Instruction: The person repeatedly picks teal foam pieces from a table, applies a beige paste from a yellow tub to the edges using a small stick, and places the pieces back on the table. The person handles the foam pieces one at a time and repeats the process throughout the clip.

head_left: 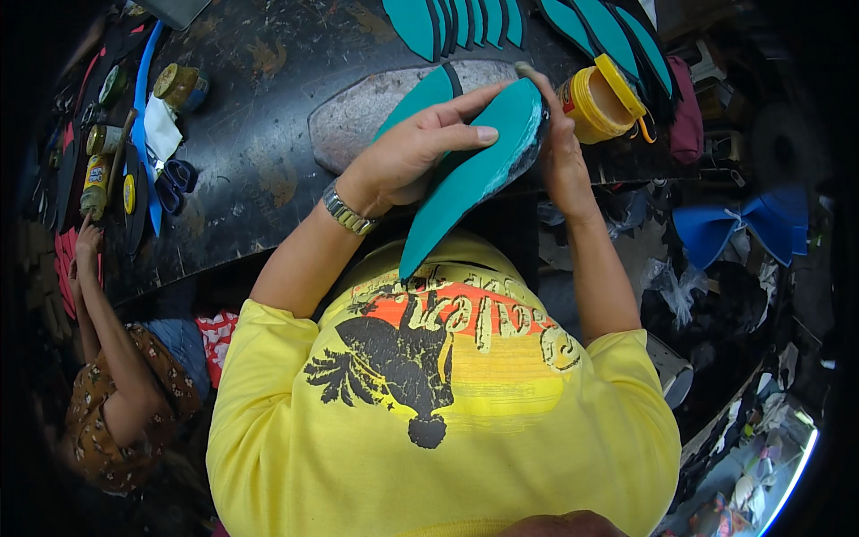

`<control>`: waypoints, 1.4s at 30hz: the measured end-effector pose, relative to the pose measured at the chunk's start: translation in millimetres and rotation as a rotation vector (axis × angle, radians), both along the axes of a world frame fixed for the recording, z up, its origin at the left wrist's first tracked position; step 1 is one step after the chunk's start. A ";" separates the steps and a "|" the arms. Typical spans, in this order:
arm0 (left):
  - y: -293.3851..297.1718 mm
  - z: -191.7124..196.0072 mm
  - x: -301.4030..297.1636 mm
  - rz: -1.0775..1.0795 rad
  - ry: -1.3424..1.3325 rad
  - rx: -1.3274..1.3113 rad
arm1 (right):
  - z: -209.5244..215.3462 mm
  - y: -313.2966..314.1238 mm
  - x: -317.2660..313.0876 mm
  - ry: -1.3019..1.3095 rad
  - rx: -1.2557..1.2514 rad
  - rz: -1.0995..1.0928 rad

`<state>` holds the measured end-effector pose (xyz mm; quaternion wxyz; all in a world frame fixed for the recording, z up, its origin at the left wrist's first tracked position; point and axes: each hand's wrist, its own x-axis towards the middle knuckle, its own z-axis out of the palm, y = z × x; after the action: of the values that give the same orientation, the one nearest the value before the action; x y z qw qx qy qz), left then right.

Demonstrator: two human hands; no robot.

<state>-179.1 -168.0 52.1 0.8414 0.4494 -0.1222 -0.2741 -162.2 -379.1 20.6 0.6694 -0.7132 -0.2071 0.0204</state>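
Note:
A teal shoe sole [474, 174] with a dark edge is held up over the near table edge, tilted, its narrow end pointing down toward my shirt. My left hand [389, 161] grips it, thumb on the teal face and fingers stretched behind. Along its right edge runs a white, wet-looking smear. My right hand [565, 161] closes around that edge near the rounded top, its fingertips partly hidden behind the sole. Beneath my hands a grey stone slab [335, 125] lies on the table, with another teal sole [420, 100] resting on it.
Rows of teal soles [412, 27] overlap at the far side of the black table [242, 134]. An open yellow tub [586, 107] stands right of my right hand. Scissors [174, 179] and jars [179, 85] lie left. A co-worker's hand [88, 240] reaches toward a jar at far left.

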 end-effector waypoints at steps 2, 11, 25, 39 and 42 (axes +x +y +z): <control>2.3 1.7 -0.5 0.001 -0.028 0.032 | 2.3 -1.7 7.1 0.174 -0.101 -0.055; 5.1 1.3 3.8 0.071 -0.023 0.084 | 12.4 -7.4 9.3 -0.299 -0.172 0.112; 24.4 -7.4 24.2 0.254 0.017 -0.074 | 12.8 -4.3 -18.9 -0.362 -0.302 0.276; 107.7 -63.0 214.3 0.806 0.077 0.387 | -19.0 -14.3 -19.3 -0.250 -0.164 0.062; 95.2 -79.8 231.8 0.873 -0.017 0.619 | -18.4 -19.6 -21.5 -0.195 -0.156 0.057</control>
<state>52.6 -72.8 -27.6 0.7041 0.6879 0.1557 0.0817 -183.7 -398.7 2.2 0.5877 -0.7556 -0.2891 -0.0138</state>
